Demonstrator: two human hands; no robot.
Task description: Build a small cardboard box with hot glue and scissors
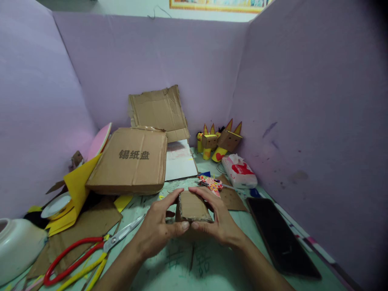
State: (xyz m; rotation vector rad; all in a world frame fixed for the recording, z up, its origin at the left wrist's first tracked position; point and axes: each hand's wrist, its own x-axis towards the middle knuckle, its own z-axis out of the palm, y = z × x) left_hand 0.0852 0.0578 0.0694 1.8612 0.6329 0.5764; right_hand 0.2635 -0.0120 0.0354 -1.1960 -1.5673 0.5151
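Between my two hands is a small cardboard box (195, 205), its corrugated edges showing along the sides. My left hand (160, 220) grips its left side, with the thumb at the near edge and the index finger at the far corner. On the right side my right hand (218, 220) holds it the same way, thumbs almost meeting at the front. The box's underside is hidden from me. Scissors (106, 244) with red and yellow handles lie left of my left arm. Just beyond the box are patterned paper scraps (212, 184) and a flat cardboard piece (232, 196).
A large cardboard box (130, 161) with printed characters stands back left, a cardboard sheet (159, 113) behind it. Cardboard animal figures (228, 139) and a tissue pack (240, 171) sit back right. A black phone (281, 236) lies right. A white bowl (20, 248) and yellow paper (80, 184) are left.
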